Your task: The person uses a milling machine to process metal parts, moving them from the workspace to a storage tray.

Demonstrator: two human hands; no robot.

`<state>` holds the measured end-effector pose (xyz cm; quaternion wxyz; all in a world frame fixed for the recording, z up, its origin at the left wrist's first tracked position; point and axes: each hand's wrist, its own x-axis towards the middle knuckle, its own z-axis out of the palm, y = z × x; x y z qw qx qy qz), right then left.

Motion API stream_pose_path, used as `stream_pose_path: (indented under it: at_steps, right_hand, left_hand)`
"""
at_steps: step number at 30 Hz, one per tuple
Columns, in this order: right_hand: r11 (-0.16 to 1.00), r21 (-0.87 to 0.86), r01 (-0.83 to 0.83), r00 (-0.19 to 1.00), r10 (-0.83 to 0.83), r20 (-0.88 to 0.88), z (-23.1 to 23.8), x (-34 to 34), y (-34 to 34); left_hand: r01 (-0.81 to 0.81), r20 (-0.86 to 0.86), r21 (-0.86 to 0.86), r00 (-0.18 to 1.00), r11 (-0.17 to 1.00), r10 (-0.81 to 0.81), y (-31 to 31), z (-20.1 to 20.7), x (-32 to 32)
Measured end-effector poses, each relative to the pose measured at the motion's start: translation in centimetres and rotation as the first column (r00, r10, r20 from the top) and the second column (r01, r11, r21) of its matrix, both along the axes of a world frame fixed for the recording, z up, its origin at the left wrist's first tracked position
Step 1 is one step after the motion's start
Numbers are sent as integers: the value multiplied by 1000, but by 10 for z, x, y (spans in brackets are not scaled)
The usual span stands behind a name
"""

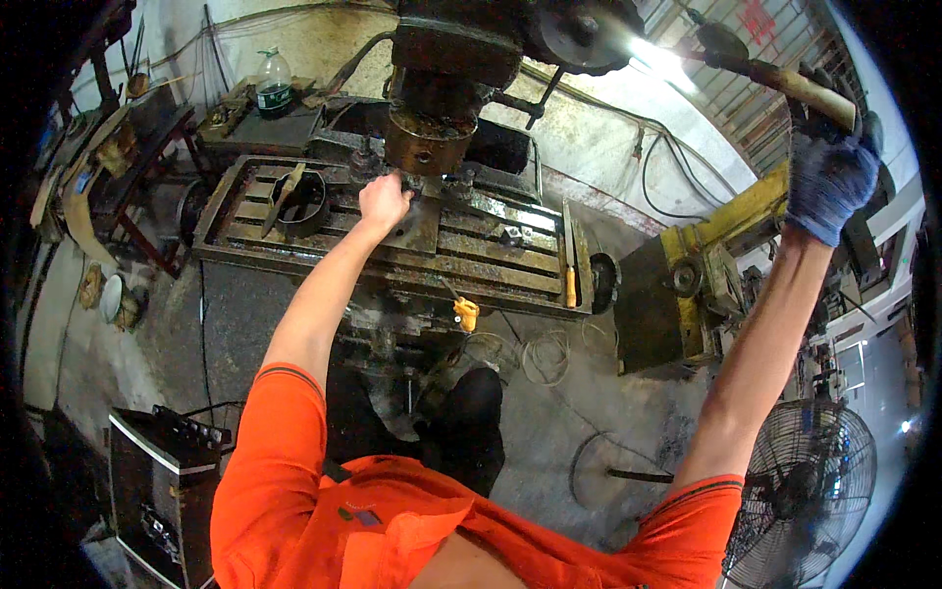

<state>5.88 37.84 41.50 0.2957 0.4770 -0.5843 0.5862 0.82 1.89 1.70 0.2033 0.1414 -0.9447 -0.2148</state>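
My bare left hand (385, 204) is closed in a fist just below the round, oily spindle head (428, 139) of a milling machine. Whatever its fingers hold, if anything, is hidden. High on the right, my right hand (834, 182), in a blue-grey knit glove, grips a hammer (800, 93) by its thick pale handle. Its dark head points up and left, well away from the spindle. Under my left hand lies the slotted machine table (491, 250), wet with oil and holding a flat dark plate (417, 231).
On the table sit a round black container (302, 206) with a brush-like tool across it, small metal blocks (515, 236), and a wooden-handled file (570, 265). A yellow-handled tool (465, 312) hangs at the front edge. A fan (800, 496) stands right; a cabinet (162, 491) left.
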Motion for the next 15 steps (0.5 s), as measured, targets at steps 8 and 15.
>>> stream_pose_path:
  at_steps: [8,15]
  right_hand:
    - [944,-220,248,946,-285,-157,-146,41,-18]
    - [770,-35,638,716,-609,-342,-114,46,-20]
  left_hand:
    - [6,34,15,999,1000,-6,-14,-11,-1]
    - [3,-18,98,1000,995,-1,-12,-3,2]
